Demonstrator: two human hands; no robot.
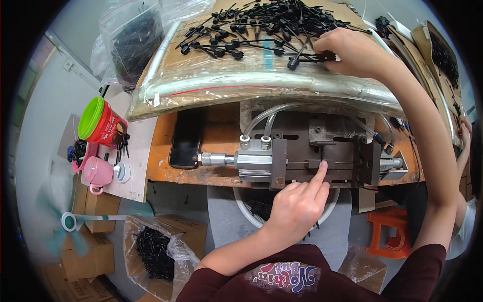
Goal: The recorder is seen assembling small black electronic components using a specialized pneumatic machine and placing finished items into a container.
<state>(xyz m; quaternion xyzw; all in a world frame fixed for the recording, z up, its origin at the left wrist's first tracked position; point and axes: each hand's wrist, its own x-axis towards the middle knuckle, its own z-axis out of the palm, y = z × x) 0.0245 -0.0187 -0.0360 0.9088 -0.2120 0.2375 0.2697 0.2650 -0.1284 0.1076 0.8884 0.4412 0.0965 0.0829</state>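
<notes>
My left hand (299, 204) has its index finger stretched out, the tip on a small dark block in the middle of the metal clamping fixture (297, 168). Its other fingers are curled, and I see nothing held in them. A thin dark rod stands just behind that fingertip. Up at the right, my right hand (347, 53) reaches over the raised board and pinches a black cable tie (314, 57) with a chunky head. Part of that tie is hidden by the fingers. Beside it spreads a heap of similar black cable ties (271, 25).
Clear hoses (261, 118) arch over the fixture's air cylinders. Left of it lies a black phone (186, 138). A red tub (103, 123) and pink mug (98, 171) stand farther left. Below are a white bucket (246, 214), a lined carton (136, 251) and an orange stool (387, 234).
</notes>
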